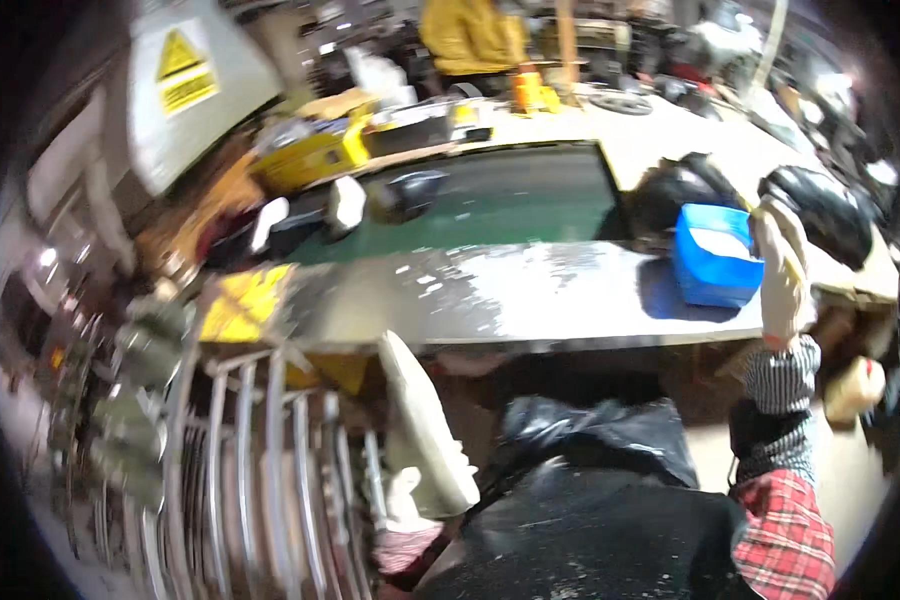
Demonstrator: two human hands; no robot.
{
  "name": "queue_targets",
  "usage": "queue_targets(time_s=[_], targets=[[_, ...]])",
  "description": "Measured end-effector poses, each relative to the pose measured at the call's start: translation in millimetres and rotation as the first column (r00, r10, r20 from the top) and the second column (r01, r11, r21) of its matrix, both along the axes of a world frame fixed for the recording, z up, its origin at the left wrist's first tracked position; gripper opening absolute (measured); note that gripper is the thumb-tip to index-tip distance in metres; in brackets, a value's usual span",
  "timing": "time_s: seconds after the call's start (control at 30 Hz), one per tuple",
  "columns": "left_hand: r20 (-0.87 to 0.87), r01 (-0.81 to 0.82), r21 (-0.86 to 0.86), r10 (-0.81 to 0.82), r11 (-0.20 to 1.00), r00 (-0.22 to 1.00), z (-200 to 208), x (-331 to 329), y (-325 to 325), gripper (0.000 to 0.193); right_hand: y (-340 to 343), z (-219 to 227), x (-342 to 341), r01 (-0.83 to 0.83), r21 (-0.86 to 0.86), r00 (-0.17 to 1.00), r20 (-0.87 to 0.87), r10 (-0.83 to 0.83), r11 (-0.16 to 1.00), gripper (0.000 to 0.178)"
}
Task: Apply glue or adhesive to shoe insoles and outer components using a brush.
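Left hand: low, left of centre in the frame, the gloved left hand [403, 508] is against a pale, elongated item [422, 425]; blur hides the fingers, so I cannot tell whether the grip is closed on it. A loose grip could let it slip.
Right hand: at the right of the frame, the gloved right hand [785, 280] is at the right side of the blue bin [705, 272], fingers stretched upward; contact and grip are unclear. A knock could tip the bin off the tabletop [450, 300], as it sits near the front edge.
Metal rack: lower left, the barred rack [275, 450] stands close beside the pale item, which could catch on it.
Belt: a dark green belt [490, 220] lies behind the tabletop, upper centre.
Black plastic: a crumpled sheet [600, 430] at lower centre lies between the hands.
Black bags: bulky bags [820, 210] crowd the space behind the right hand.
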State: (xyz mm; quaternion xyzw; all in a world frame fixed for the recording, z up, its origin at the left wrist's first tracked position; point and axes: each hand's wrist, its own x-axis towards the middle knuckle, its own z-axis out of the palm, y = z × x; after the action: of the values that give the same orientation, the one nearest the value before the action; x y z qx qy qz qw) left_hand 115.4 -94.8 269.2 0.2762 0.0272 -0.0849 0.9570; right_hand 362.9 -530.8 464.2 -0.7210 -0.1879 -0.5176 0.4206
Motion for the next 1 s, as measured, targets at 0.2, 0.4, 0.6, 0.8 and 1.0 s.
queue_targets(time_s=[0.2, 0.4, 0.6, 0.8, 1.0], targets=[[0.092, 0.077, 0.013, -0.078, 0.997, 0.993, 85, 113, -52, 0.087, -108, -28, 56, 0.111, -0.062, 0.816, -0.564, -0.126, 0.992, 0.030], [-0.003, 0.125, -0.060, -0.126, 0.990, 0.992, 55, 172, -104, 0.070, -93, -2, 67, 0.149, -0.725, 0.559, -0.500, -0.662, 0.673, 0.030], [-0.214, 0.170, -0.417, -0.278, 0.893, 0.936, 3, 122, -74, 0.095, -130, -11, 36, -0.044, -0.192, 0.786, -0.612, -0.084, 0.980, 0.022], [-0.090, 0.041, -0.484, -0.096, 0.874, 0.991, -20, 140, -85, 0.089, 65, -22, 32, -0.764, -0.178, 0.590, -0.580, 0.561, 0.620, 0.021], [-0.027, 0.024, -0.407, -0.038, 0.913, 0.999, -16, 138, -89, 0.078, 148, -103, 95, -0.556, 0.603, 0.192, -0.577, 0.794, 0.573, 0.031]])
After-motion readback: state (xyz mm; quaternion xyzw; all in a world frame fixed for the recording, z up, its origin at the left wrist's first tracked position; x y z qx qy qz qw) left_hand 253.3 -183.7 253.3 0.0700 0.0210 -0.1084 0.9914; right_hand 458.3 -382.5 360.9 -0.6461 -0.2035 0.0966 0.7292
